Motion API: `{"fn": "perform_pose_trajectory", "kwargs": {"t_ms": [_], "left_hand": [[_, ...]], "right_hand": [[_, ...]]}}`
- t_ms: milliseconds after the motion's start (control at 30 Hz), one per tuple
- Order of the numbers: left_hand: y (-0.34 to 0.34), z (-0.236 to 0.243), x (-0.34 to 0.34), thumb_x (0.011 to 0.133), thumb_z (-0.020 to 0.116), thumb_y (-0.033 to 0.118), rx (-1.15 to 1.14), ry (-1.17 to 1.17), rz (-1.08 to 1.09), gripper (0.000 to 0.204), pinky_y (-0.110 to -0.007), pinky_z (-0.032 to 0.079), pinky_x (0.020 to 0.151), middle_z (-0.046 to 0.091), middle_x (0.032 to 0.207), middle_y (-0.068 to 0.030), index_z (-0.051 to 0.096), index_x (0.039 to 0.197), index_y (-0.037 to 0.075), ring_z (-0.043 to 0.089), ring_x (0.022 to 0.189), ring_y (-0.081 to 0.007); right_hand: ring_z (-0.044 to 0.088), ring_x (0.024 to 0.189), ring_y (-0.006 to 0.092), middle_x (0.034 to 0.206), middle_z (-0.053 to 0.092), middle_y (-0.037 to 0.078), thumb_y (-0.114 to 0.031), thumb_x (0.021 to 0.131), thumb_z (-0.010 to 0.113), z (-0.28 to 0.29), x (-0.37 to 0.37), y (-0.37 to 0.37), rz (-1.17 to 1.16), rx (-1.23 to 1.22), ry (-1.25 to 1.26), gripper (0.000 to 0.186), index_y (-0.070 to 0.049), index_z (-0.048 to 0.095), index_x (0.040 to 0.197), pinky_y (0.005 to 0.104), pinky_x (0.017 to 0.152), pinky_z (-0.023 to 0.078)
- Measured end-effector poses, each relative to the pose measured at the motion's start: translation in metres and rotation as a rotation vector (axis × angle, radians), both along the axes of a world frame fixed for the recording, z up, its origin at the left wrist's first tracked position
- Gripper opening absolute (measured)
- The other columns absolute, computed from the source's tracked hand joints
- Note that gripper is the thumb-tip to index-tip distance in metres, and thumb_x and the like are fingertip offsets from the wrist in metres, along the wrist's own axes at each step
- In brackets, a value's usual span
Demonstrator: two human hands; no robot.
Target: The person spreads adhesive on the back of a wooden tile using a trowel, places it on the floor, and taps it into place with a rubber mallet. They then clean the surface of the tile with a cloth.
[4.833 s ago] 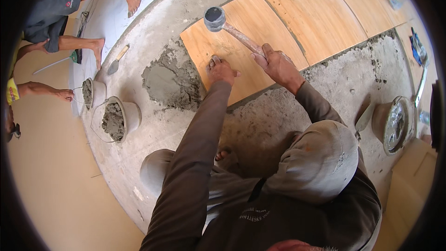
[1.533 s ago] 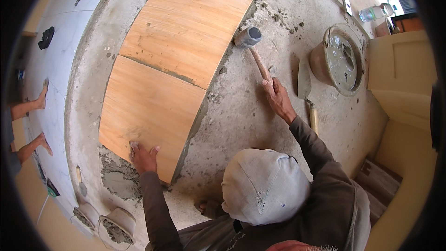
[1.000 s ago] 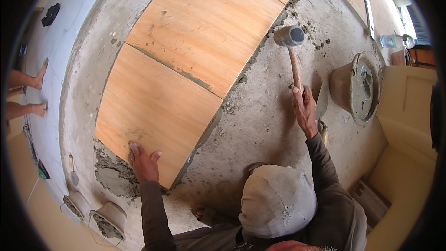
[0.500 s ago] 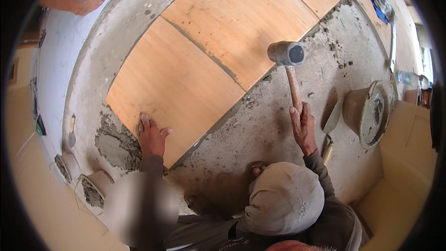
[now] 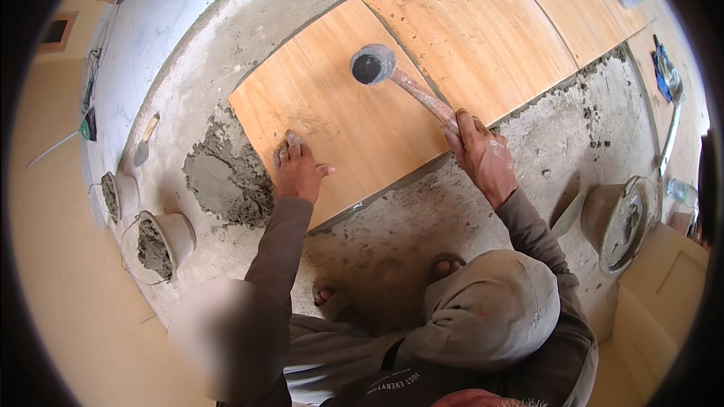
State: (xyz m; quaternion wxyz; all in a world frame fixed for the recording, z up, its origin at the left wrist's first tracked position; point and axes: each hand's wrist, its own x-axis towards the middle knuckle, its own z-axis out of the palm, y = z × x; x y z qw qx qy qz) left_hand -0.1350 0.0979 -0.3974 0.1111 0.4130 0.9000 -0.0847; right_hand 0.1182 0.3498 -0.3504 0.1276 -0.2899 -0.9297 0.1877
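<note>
My right hand is closed round the wooden handle of a rubber mallet. The mallet's dark head hangs over the upper part of a wood-look floor tile; I cannot tell whether it touches. On the same tile, close to its left edge, my left hand lies flat with fingers spread and holds nothing. Grey wet mortar bulges out beside that edge. Another wood-look tile adjoins it on the far right side, with a mortar-filled gap between them.
Two buckets of mortar, a larger bucket and a smaller bucket, stand at left. A small trowel lies near them. At right are a tilted bucket, a trowel blade and a long-handled tool.
The mallet has swung left and away from me, from beside the tile's right edge to over the tile. My left hand stays on the tile. The whole view has shifted.
</note>
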Motion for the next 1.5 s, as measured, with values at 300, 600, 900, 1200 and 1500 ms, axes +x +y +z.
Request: {"fn": "perform_pose_trajectory", "kwargs": {"t_ms": [300, 600, 900, 1200, 1500], "left_hand": [[0.003, -0.006, -0.004, 0.081, 0.075, 0.056, -0.013, 0.056, -0.042, 0.092, -0.053, 0.028, 0.12, 0.037, 0.158, -0.027, 0.048, 0.145, -0.004, 0.041, 0.142, -0.0415], [0.007, 0.01, 0.004, 0.086, 0.072, 0.056, 0.016, -0.029, 0.032, 0.09, -0.05, 0.03, 0.12, 0.039, 0.157, -0.0261, 0.044, 0.148, -0.003, 0.039, 0.145, -0.0395], [0.002, -0.001, -0.006, 0.087, 0.07, 0.059, -0.101, -0.01, -0.002, 0.094, -0.049, 0.023, 0.123, 0.03, 0.163, -0.0242, 0.042, 0.15, -0.005, 0.034, 0.148, -0.0396], [0.007, 0.004, -0.002, 0.087, 0.071, 0.058, -0.134, -0.036, 0.029, 0.092, -0.049, 0.024, 0.122, 0.031, 0.164, -0.0222, 0.044, 0.15, -0.005, 0.034, 0.148, -0.0367], [0.011, 0.007, -0.001, 0.085, 0.071, 0.063, -0.122, -0.021, 0.052, 0.096, -0.052, 0.028, 0.119, 0.028, 0.165, -0.02, 0.043, 0.151, -0.001, 0.036, 0.148, -0.0351]], "right_hand": [[0.069, 0.067, 0.0335, 0.083, 0.066, 0.014, -0.033, 0.1, 0.065, -0.005, 0.019, -0.047, 0.163, -0.085, -0.058, 0.027, -0.01, 0.054, 0.109, 0.0453, 0.057, 0.055], [0.068, 0.064, 0.0352, 0.079, 0.067, 0.015, -0.036, 0.102, 0.061, 0.004, 0.041, -0.078, 0.117, -0.144, -0.051, 0.028, -0.01, 0.053, 0.107, 0.0488, 0.057, 0.055], [0.06, 0.066, 0.0151, 0.077, 0.062, 0.004, -0.044, 0.103, 0.061, -0.012, 0.111, -0.122, -0.331, -1.002, -0.013, 0.035, -0.009, 0.058, 0.104, 0.0355, 0.059, 0.046], [0.051, 0.07, 0.0033, 0.081, 0.056, -0.009, -0.057, 0.102, 0.056, -0.063, 0.257, -0.152, -0.757, -1.43, 0.396, 0.046, -0.012, 0.062, 0.103, 0.024, 0.061, 0.044], [0.064, 0.092, 0.0439, 0.091, 0.063, 0.022, -0.046, 0.104, 0.051, -0.015, 0.29, -0.126, -0.568, -0.304, -0.329, 0.045, -0.002, 0.056, 0.11, 0.0554, 0.082, 0.048]]}}
